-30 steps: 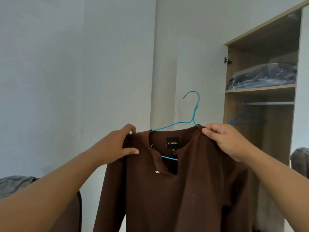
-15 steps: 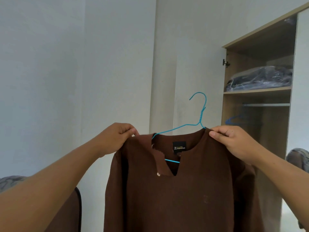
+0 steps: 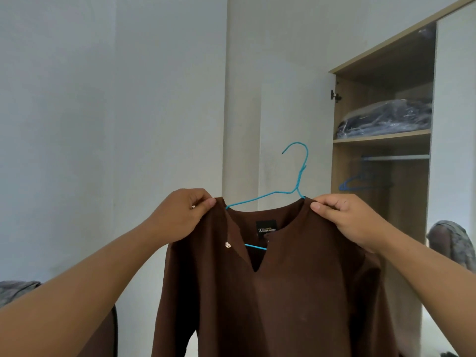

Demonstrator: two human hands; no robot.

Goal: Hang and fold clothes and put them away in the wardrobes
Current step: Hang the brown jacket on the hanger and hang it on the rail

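Hands hold up a brown shirt (image 3: 278,300) at the middle of the frame: the left hand (image 3: 177,215) pinches its left shoulder, the right hand (image 3: 345,220) pinches its right shoulder, fingers curled round the cloth. A blue wire hanger (image 3: 296,181) sits inside the neckline, its hook rising above the collar. Beyond, at the right of the frame, stands an open wardrobe (image 3: 345,161), with a plastic-wrapped dark bundle (image 3: 386,119) on its shelf and another blue hanger (image 3: 360,182) on the rail (image 3: 396,157) below it.
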